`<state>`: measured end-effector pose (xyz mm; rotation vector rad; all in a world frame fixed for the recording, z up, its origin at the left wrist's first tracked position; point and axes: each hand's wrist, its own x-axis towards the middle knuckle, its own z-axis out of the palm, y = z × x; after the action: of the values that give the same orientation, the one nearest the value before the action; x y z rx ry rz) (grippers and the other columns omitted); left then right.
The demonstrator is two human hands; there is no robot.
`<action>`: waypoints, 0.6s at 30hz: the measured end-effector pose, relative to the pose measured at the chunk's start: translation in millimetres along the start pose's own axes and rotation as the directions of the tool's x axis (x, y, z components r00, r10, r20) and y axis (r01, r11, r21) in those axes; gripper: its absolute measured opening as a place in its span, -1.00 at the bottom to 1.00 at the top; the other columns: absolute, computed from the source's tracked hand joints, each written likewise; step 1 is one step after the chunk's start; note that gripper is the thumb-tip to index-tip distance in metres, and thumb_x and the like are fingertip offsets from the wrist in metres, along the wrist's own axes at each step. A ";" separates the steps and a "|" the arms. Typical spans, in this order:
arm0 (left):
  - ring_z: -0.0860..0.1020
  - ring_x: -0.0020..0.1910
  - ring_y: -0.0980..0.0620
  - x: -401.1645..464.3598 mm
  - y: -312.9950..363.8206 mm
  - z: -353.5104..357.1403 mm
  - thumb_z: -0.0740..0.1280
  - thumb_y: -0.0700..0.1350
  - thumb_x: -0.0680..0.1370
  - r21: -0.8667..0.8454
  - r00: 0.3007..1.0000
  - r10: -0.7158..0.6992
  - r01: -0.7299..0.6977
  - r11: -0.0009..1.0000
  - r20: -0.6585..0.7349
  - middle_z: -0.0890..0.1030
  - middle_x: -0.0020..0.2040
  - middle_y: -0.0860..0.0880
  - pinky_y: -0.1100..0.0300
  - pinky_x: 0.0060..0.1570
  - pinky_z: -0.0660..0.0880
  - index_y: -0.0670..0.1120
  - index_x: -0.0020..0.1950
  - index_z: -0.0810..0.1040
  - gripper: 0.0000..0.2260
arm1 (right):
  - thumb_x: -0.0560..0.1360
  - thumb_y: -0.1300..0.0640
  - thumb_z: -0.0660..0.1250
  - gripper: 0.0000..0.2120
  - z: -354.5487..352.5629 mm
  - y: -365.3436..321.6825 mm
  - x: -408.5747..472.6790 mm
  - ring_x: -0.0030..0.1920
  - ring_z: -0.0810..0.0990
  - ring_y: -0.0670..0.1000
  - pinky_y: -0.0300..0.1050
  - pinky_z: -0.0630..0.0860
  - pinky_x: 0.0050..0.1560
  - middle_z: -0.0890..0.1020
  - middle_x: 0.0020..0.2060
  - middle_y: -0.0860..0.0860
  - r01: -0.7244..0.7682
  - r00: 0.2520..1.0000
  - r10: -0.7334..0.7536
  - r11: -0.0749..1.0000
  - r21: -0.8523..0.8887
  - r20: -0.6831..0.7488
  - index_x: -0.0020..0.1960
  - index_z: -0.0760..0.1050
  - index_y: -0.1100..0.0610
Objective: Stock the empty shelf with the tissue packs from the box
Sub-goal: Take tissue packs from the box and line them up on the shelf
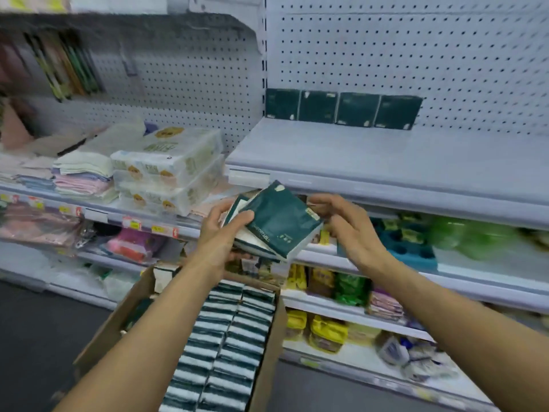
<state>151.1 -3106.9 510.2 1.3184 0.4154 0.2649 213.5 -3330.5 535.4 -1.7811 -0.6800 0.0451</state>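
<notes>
My left hand grips a small stack of dark green tissue packs just below the front edge of the white shelf. My right hand is at the stack's right end, fingers curved and touching the top pack. Several green packs stand upright in a row against the pegboard at the back of that shelf. Below my arms, the cardboard box holds several rows of the same packs on edge.
The left bay carries white tissue bundles and folded cloths. Lower shelves on the right hold green and yellow goods. The dark floor lies left of the box. Much of the white shelf in front of the row is bare.
</notes>
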 end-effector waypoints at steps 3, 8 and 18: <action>0.67 -0.06 -0.05 -4.2 16.4 48.7 0.45 -0.06 0.50 0.133 0.992 0.085 -0.097 0.986 0.091 0.60 0.21 -0.06 0.04 -0.30 0.62 0.22 0.25 0.50 -0.63 | 0.64 0.05 0.19 -0.82 -51.2 -24.8 10.8 -0.35 0.57 -0.29 -0.38 0.42 -0.38 0.65 -0.11 -0.04 -0.211 0.977 0.212 0.974 0.079 0.005 0.12 0.54 0.05; 0.65 -0.23 0.03 -3.2 46.0 120.9 0.41 0.03 0.54 0.269 0.947 0.099 -0.186 0.945 0.305 0.63 0.13 -0.03 0.05 -0.33 0.61 0.31 0.34 0.46 -0.61 | 0.44 0.05 0.48 -0.79 -116.0 -34.8 31.2 -0.13 0.70 0.01 -0.13 0.62 -0.13 0.70 -0.09 0.07 -0.350 0.935 0.350 0.937 -0.002 0.051 0.02 0.57 0.10; 0.62 -0.10 -0.09 84.1 76.7 208.6 0.27 0.02 0.64 0.244 0.942 0.100 -0.184 0.952 0.321 0.60 0.12 -0.13 0.06 -0.32 0.61 0.12 0.41 0.40 -0.67 | 0.50 0.18 0.39 -0.84 -258.0 3.9 70.8 -0.28 0.61 0.10 -0.11 0.55 -0.41 0.59 -0.13 0.10 -0.267 0.842 0.408 0.883 0.386 -0.353 0.02 0.44 0.09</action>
<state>321.6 -3236.8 612.7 1.6333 0.0922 0.1226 368.3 -3522.7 638.5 -1.5010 -0.0224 0.0079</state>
